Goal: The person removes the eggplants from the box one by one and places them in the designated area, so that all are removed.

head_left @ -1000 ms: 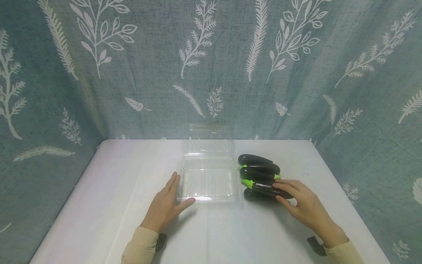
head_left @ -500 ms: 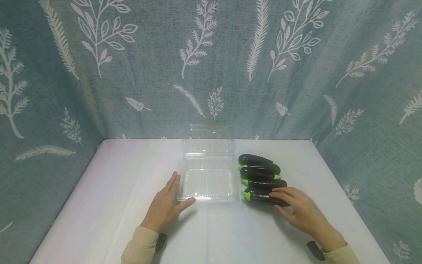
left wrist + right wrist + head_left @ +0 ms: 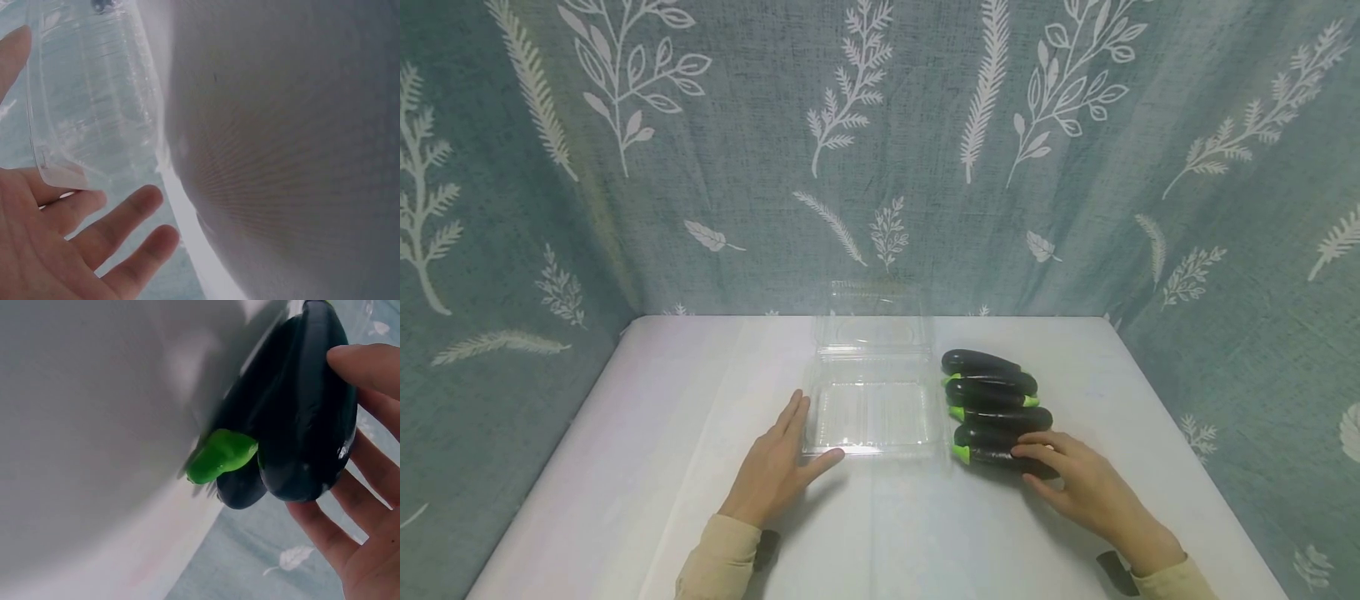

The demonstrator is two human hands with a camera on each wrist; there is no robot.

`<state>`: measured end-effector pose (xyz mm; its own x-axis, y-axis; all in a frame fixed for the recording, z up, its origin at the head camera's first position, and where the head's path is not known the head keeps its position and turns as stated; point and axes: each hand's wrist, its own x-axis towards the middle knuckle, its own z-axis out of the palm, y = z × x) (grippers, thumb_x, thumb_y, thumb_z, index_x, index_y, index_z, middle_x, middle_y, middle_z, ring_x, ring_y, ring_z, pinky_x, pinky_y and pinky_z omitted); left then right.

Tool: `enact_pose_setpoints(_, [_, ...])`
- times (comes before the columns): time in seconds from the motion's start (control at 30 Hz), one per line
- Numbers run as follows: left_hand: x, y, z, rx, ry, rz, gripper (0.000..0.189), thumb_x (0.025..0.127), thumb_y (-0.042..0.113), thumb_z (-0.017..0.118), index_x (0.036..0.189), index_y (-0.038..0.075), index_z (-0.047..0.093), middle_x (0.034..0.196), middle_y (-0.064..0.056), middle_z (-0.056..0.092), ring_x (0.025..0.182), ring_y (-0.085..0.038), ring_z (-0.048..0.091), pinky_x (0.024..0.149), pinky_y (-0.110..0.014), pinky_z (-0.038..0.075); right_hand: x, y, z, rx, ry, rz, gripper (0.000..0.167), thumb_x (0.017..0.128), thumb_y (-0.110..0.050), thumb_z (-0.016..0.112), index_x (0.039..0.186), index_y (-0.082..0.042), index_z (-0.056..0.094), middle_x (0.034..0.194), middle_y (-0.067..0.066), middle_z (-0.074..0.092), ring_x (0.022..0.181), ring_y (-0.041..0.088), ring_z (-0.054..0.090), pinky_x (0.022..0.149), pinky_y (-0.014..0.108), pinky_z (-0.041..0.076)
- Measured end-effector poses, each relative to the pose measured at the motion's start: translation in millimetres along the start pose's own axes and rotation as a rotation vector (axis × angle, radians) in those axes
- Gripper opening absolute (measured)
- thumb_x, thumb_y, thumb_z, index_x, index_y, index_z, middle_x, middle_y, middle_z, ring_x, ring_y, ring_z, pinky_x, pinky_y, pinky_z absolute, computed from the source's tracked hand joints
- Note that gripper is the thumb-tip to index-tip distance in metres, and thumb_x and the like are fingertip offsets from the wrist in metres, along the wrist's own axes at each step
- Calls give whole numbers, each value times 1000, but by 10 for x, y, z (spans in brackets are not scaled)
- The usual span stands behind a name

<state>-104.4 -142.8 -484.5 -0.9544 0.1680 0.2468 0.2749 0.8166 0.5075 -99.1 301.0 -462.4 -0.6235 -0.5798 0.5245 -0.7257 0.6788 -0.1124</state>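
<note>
My right hand (image 3: 1075,479) holds the nearest eggplant (image 3: 996,457), dark and glossy with a green cap, at its right end. In the right wrist view, the thumb lies along the held eggplant (image 3: 309,419) and the other fingers pass round its far side. A second eggplant (image 3: 240,406) with a bright green cap lies against it. My left hand (image 3: 771,467) has its fingers spread at the left front corner of a clear plastic clamshell box (image 3: 874,412). In the left wrist view, the fingers lie along the wall of the box (image 3: 94,94), whose base holds nothing.
Several more eggplants (image 3: 1003,418) lie in a row behind the held one, just right of the box. The raised lid (image 3: 874,325) of the box stands behind its base. A patterned green-blue curtain (image 3: 737,208) encloses the white table (image 3: 685,392) at the back and sides.
My right hand has moved the eggplant a little toward the front edge, uncovering the ones behind it. My left hand and the box have stayed put.
</note>
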Motion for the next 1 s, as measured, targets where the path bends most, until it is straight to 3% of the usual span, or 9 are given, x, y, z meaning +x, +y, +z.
enact_pose_setpoints(0.37, [13, -19, 14, -6, 1, -4, 100, 90, 65, 65, 157, -2, 32, 163, -16, 30, 131, -45, 52, 108, -55, 44, -67, -5, 72, -49, 1, 6, 47, 64, -12, 90, 109, -17, 75, 110, 3, 68, 97, 25, 68, 82, 42, 57])
enact_pose_setpoints(0.67, [11, -19, 11, -13, -12, -17, 101, 90, 67, 64, 158, -1, 30, 164, -15, 28, 131, -45, 51, 109, -55, 43, -93, 1, 94, -47, 2, 15, 45, 65, -14, 88, 109, -15, 75, 109, 5, 68, 95, 25, 68, 79, 43, 58])
enact_pose_setpoints(0.87, [15, -6, -7, -18, -36, -34, 103, 90, 69, 61, 159, 0, 27, 166, -15, 24, 135, -46, 47, 109, -58, 41, -83, 23, 86, -35, 15, 23, 32, 85, -27, 79, 114, -14, 74, 112, 5, 68, 100, 25, 68, 84, 42, 56])
enact_pose_setpoints(1.0, [23, -1, -36, -26, -49, -46, 104, 89, 70, 61, 159, 1, 27, 166, -15, 23, 136, -47, 45, 110, -59, 40, -16, 54, 42, -28, 50, 48, 35, 98, -37, 65, 122, -11, 71, 119, 7, 68, 107, 27, 66, 94, 40, 51])
